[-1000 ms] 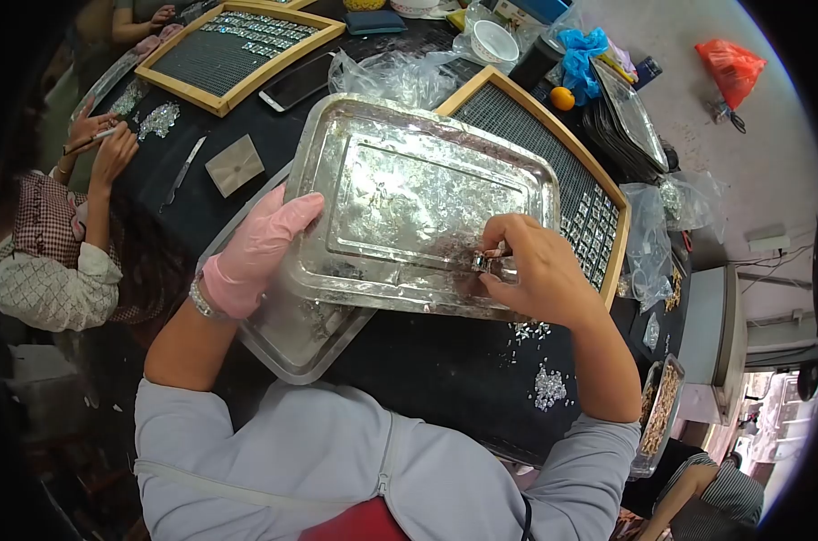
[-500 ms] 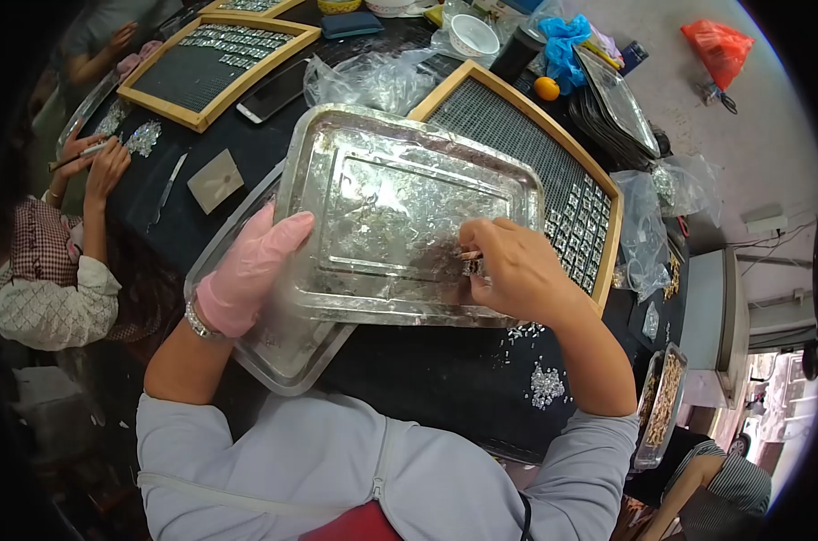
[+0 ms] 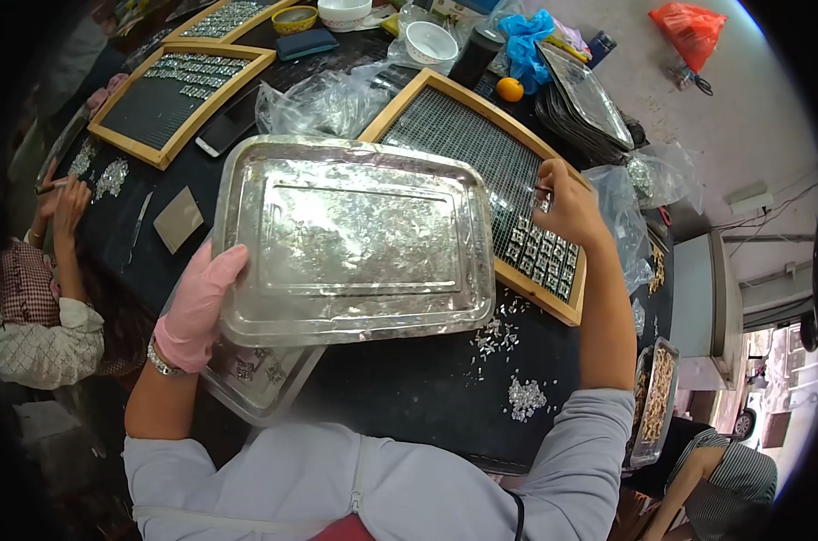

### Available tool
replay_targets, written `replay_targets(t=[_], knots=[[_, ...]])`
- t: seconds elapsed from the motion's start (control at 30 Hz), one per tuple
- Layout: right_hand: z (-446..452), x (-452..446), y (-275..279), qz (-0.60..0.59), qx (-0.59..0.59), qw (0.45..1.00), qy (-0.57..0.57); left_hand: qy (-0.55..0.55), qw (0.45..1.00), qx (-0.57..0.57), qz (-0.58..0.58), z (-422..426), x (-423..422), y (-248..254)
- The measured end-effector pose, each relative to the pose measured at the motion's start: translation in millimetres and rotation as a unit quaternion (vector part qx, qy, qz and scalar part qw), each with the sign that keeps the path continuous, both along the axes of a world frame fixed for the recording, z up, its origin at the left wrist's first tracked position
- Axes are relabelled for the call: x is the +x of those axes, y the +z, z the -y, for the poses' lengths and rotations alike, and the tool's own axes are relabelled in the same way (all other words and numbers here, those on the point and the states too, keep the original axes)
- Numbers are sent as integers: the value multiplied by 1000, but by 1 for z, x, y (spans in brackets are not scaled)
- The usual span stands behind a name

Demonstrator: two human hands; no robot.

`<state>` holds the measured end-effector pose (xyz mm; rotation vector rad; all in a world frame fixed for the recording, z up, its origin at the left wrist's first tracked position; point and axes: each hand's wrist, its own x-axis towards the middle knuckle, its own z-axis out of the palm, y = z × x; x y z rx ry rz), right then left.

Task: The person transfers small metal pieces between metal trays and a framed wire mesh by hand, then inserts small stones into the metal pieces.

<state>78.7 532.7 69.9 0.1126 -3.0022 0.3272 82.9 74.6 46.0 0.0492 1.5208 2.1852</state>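
My left hand (image 3: 198, 302), in a pink glove, grips the left edge of a worn metal tray (image 3: 359, 316), holding it tilted above the table. My right hand (image 3: 566, 206) is over a wood-framed mesh panel (image 3: 454, 126), its fingers pinched together. Whatever is between those fingers is too small and hidden to make out. Rows of small glittering square pieces (image 3: 542, 261) sit on the mesh just below that hand. Under the raised tray, a second metal tray (image 3: 278, 388) shows partly, with a few square pieces in it.
Loose clear stones (image 3: 526, 398) lie on the black table (image 3: 400, 397). Another framed panel (image 3: 161, 149), a phone (image 3: 224, 131), plastic bags (image 3: 323, 99), an orange (image 3: 510, 89) and stacked trays (image 3: 584, 99) stand around. A co-worker's hands (image 3: 66, 207) are at far left.
My right hand has moved from the tray's surface up and right to the mesh panel. The tray in my left hand has shifted left and slightly down in view.
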Motion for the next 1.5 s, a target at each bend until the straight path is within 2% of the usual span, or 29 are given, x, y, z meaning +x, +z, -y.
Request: replay_targets(t=[0.3,0.4,0.5,0.7,0.8,0.9,1.0,1.1,1.13,1.17,1.2,1.27,1.33,1.4,1.5], knots=[[-36,-24,-35,88,16,996,-2,6,1000,0,20,5,-7,3],[-40,-24,-38,102,-3,995,20,6,1000,-4,12,4,-11,1],[-38,-20,-31,109,-56,992,-4,3,1000,-2,9,2,-12,2],[-47,-13,-40,22,-144,988,-50,-1,1000,-2,9,-1,-12,4],[-15,6,-16,40,-354,928,-108,-11,1000,11,3,-1,-12,7],[34,41,8,160,-507,841,-97,-24,999,28,8,-3,-14,6],[50,70,14,154,-620,760,-120,-53,997,51,13,-9,-16,11],[53,87,14,36,-702,694,-157,-76,993,89,11,-24,-18,22],[62,91,26,-27,-734,651,-192,-73,991,115,-4,-35,-18,28],[50,95,29,-53,-726,662,-179,-68,987,142,-18,-40,-18,32],[33,100,33,-79,-718,671,-167,-74,989,120,-45,-36,-20,34],[19,101,48,-148,-729,645,-177,-85,989,73,-97,-23,-22,38],[-9,94,48,-214,-733,629,-146,-41,988,39,-143,-14,-20,41],[-28,72,48,-298,-727,585,-203,9,985,16,-173,2,-16,35],[-88,32,25,-358,-633,639,-250,76,976,-6,-202,27,-7,25]])
